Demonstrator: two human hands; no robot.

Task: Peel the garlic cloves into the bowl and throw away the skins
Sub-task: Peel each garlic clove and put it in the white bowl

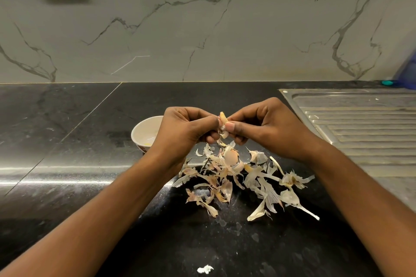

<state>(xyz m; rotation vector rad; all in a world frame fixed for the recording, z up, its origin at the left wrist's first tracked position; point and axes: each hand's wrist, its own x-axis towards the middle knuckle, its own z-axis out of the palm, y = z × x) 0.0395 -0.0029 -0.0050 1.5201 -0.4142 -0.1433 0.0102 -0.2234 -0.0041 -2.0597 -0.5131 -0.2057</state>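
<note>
Pinching garlic clove [222, 119] betw. L hand [184, 129] & R hand [265, 126] over skins [236, 177]; bowl [144, 132] just L, drainboard [351, 119] edge well R.

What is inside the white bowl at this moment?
Inside the white bowl only a small yellowish piece shows low on the bare inner wall, probably peeled garlic. The left hand covers the bowl's right side, so anything lying there cannot be seen.

- bowl [144, 132]: right side hidden behind my left hand [186, 128].
- garlic clove [222, 118]: lower part covered by my fingers [230, 128].
- blue item [408, 69]: cut by the right edge, unidentifiable.
</note>
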